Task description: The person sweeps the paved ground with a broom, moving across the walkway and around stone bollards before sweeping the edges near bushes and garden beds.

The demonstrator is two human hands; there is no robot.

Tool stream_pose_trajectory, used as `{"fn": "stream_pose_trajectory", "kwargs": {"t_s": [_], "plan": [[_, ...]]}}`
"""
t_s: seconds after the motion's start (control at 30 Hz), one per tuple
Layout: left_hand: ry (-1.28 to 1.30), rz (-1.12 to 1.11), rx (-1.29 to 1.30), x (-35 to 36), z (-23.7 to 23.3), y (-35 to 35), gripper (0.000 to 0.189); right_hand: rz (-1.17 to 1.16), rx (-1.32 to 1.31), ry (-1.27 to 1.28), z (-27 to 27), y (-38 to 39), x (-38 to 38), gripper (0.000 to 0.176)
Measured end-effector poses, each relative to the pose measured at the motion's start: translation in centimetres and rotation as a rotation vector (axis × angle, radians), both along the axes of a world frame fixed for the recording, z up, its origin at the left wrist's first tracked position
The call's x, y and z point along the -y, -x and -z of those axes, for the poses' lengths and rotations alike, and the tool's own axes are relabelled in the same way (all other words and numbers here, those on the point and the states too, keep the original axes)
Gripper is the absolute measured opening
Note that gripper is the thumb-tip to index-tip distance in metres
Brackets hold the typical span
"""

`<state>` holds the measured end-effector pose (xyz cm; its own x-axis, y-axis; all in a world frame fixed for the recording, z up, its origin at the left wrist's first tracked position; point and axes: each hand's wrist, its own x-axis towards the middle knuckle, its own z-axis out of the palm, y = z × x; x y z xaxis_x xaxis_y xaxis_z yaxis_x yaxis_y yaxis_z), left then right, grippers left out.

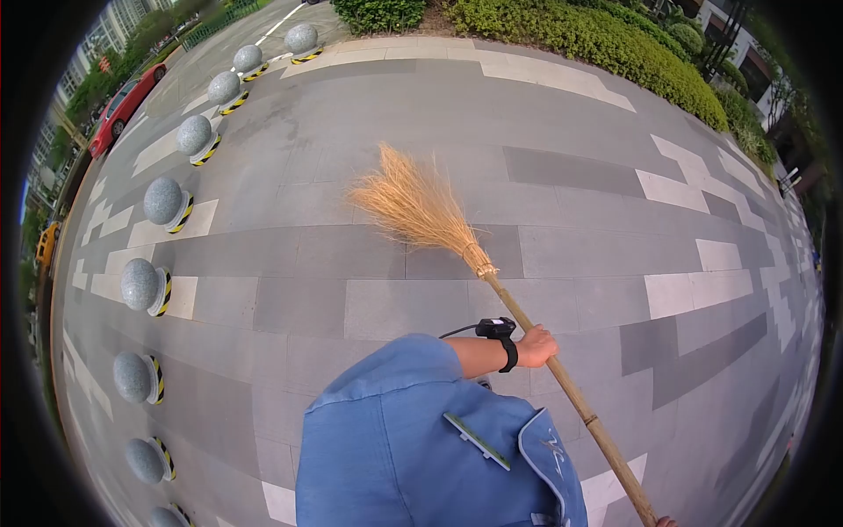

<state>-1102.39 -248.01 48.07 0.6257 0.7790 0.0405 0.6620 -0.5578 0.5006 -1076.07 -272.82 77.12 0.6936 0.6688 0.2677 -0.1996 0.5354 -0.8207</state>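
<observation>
A straw broom [417, 202] with a long bamboo handle slants across the view, its bristles spread over the paving ahead of me. My left hand [536, 346] is closed around the upper part of the handle, a little below the bound neck. A black strap with a small device sits on that wrist. At the bottom edge, a sliver of my right hand [666, 522] shows against the lower handle; most of it lies outside the view. Blue clothing covers my left arm and body.
Round stone bollards [163, 201] with yellow-and-black striped bases line the left side. Beyond them stand a red car [127, 107] and a yellow vehicle [47, 244]. Green hedges [597, 53] border the far right of the grey paving [404, 307].
</observation>
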Motion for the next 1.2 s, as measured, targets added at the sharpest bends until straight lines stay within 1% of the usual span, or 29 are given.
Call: {"fn": "stream_pose_trajectory", "kwargs": {"t_s": [0.03,0.1,0.17,0.2,0.3,0.33,0.37,0.4,0.43,0.5,0.53,0.6,0.63,0.7,0.77,0.83,0.87,0.93,0.97,1.0,1.07,1.1,1.13,1.17,1.2], "plan": [[-0.036,0.025,-0.004,-4.4,1.4,-1.0,0.007,-0.010,0.056,-0.023,1.5,0.9,-1.7,0.032],[-0.110,-0.048,0.045,-13.5,3.4,-2.4,0.006,0.120,-0.012,-0.042,4.0,4.3,-8.3,0.032],[-0.159,-0.063,0.022,-20.9,3.2,-3.2,0.007,0.202,-0.086,0.012,6.5,3.6,-14.2,0.033],[-0.185,-0.076,0.018,-21.9,3.1,-4.5,0.008,0.281,-0.153,-0.005,7.1,2.6,-15.2,0.033],[-0.187,0.011,0.005,-29.6,2.1,-8.3,0.009,0.278,-0.256,-0.139,8.8,-5.3,-23.2,0.031],[-0.146,0.007,-0.020,-31.2,1.4,-8.9,0.009,0.270,-0.271,-0.133,9.4,-8.1,-25.8,0.035],[-0.153,-0.025,-0.002,-32.8,1.0,-9.0,0.009,0.246,-0.277,-0.128,9.8,-10.7,-28.7,0.039],[-0.166,-0.062,0.017,-34.0,0.7,-8.3,0.009,0.214,-0.319,-0.121,9.2,-11.4,-31.9,0.039],[-0.179,-0.105,0.034,-35.4,0.5,-7.6,0.009,0.055,-0.283,-0.142,9.3,-13.2,-35.0,0.037],[-0.148,-0.206,0.032,-38.7,1.9,-5.5,0.009,-0.261,-0.225,-0.184,11.3,-16.5,-41.6,0.035],[-0.142,-0.250,0.027,-40.5,2.8,-4.1,0.009,-0.276,-0.251,-0.159,11.7,-16.2,-45.8,0.032],[-0.027,-0.320,-0.057,-43.5,3.3,-1.2,0.010,-0.293,-0.293,-0.086,12.2,-14.4,-54.4,0.027],[0.028,-0.363,-0.078,-45.2,4.6,0.2,0.008,-0.302,-0.308,-0.052,12.4,-13.4,-59.0,0.025],[0.138,-0.344,-0.138,-49.1,6.2,2.6,0.005,-0.351,-0.337,0.018,12.4,-10.8,-67.1,0.020],[0.182,-0.248,-0.120,-53.7,7.0,3.2,0.006,-0.404,-0.321,0.042,10.8,-9.4,-74.1,0.032],[0.175,-0.149,-0.109,-60.7,6.0,1.8,0.008,-0.378,-0.283,0.010,9.7,-11.3,-79.0,0.031],[0.207,-0.104,-0.093,-62.1,5.2,0.0,0.009,-0.321,-0.275,0.020,8.1,-12.7,-79.9,0.031],[0.240,0.104,0.025,-65.9,3.3,-3.8,0.010,-0.229,-0.267,0.038,4.4,-15.7,-81.0,0.032],[0.254,0.202,0.074,-67.7,2.3,-5.7,0.011,-0.209,-0.184,0.022,2.1,-17.7,-80.6,0.028],[0.271,0.281,0.138,-69.4,1.3,-8.2,0.011,-0.174,-0.115,0.024,-0.6,-19.4,-79.9,0.030],[0.251,0.472,0.235,-71.8,-1.6,-13.9,0.011,-0.083,0.000,0.013,-6.1,-22.0,-75.4,0.031],[0.224,0.573,0.270,-72.7,-3.4,-16.6,0.011,-0.014,0.058,0.008,-9.0,-22.2,-72.9,0.031],[0.197,0.659,0.296,-73.3,-4.9,-19.3,0.010,0.111,0.073,0.005,-11.6,-22.2,-69.8,0.031],[0.158,0.741,0.323,-74.3,-6.1,-21.9,0.010,-0.078,0.305,0.018,-13.5,-21.6,-67.6,0.021],[0.105,0.806,0.362,-75.7,-7.2,-24.3,0.010,0.260,0.595,0.073,-13.1,-20.7,-66.4,0.009]]}}
